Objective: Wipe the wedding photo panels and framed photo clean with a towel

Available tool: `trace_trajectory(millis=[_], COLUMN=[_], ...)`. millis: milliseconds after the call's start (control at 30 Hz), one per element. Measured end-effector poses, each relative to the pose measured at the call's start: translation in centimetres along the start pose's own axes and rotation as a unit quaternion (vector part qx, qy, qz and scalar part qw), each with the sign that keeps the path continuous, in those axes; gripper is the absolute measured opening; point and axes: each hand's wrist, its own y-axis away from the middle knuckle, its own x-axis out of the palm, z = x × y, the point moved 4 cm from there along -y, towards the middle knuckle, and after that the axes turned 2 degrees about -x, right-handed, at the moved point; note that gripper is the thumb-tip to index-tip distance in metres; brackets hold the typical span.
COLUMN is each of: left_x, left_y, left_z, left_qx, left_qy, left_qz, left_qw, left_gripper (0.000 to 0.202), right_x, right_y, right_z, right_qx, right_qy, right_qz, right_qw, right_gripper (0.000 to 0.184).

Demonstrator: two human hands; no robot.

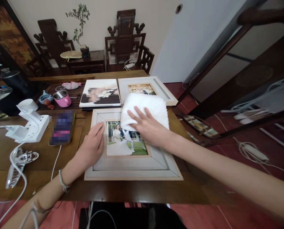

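A picture frame (132, 165) with a pale wide border lies flat on the wooden table, a wedding photo (123, 141) at its centre. My left hand (93, 143) rests on the frame's left border, its fingers stretched out and lying flat. With my right hand (146, 124) I hold a folded white fluffy cloth (153, 106) down, fingers spread over it. The cloth covers the upper right part of this frame and the near edge of a second pale picture frame (165, 90) behind. Left of that frame lies a photo panel (101, 101).
On the left are a phone (62, 127), a white power strip (38, 130) with cables, a clear hair claw (19, 168) and a pink mug (62, 99). Beyond the table stand dark wooden chairs (126, 35) and a potted plant (84, 51). A cabled white power strip (253, 151) lies on the floor.
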Motion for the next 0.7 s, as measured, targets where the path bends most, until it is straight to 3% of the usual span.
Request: trace_trajectory(millis=[167,300,400,567,700], left_x=[0.1,0.1,0.1,0.1,0.1], left_y=[0.0,0.0,0.0,0.0,0.0], left_z=[0.0,-0.1,-0.1,-0.1,-0.1], left_qx=[-0.001,0.004,0.008,0.007,0.007], left_qy=[0.005,-0.006,-0.009,-0.011,-0.017], left_qz=[-0.01,-0.011,-0.009,-0.002,0.007], left_qw=[1.0,1.0,1.0,1.0,1.0], left_gripper=[0.044,0.045,0.045,0.044,0.044], right_x=[-1.8,-4.4,-5.6,-4.3,-2.3], right_y=[2.2,5.3,6.3,4.6,1.8], right_z=[3.2,5.9,7.1,7.3,4.5], right_qx=[-0.04,-0.087,-0.103,-0.077,-0.018], right_qy=[-0.084,-0.217,-0.28,-0.265,-0.161], right_qz=[0.074,0.15,0.16,0.149,0.111], right_qw=[0.993,0.961,0.941,0.95,0.981], right_gripper=[0.054,0.054,0.052,0.053,0.065])
